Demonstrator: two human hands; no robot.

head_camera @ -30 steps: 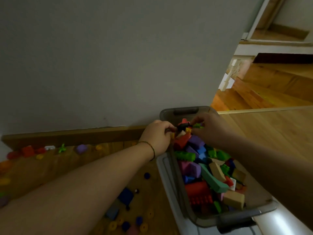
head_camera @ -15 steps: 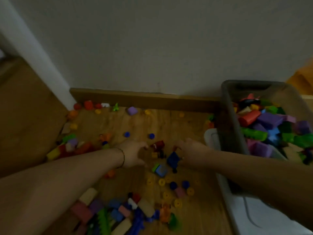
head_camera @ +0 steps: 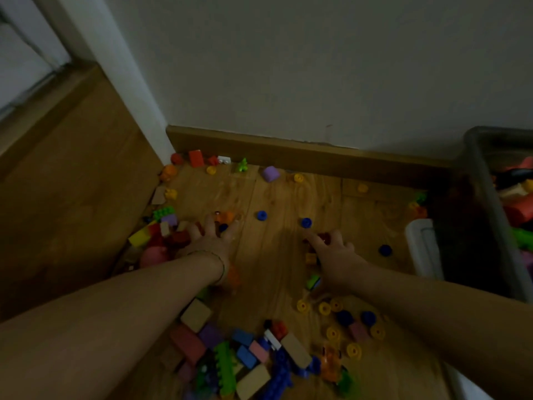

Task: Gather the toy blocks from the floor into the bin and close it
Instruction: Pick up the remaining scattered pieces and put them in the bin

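Toy blocks lie all over the wooden floor. A large mixed pile (head_camera: 245,356) is nearest me, with yellow rings (head_camera: 331,308) to its right and a row of blocks (head_camera: 196,158) along the skirting. My left hand (head_camera: 213,238) is spread palm down against a small pile (head_camera: 161,229) at the left. My right hand (head_camera: 334,255) is also spread low over the floor. Its fingers touch a dark red block (head_camera: 324,236) and its palm covers other pieces. The grey bin (head_camera: 484,226), partly filled with blocks (head_camera: 519,206), stands at the right edge.
A white lid (head_camera: 424,246) lies under the bin's left side. The skirting board (head_camera: 288,151) and grey wall close off the far side. A wooden panel (head_camera: 57,168) and a white corner post (head_camera: 115,82) bound the left. Blue round pieces (head_camera: 261,215) sit between my hands.
Both hands have left the bin and come down to the floor as the view swung left. Since half a second ago the left hand has slid left to the small pile.
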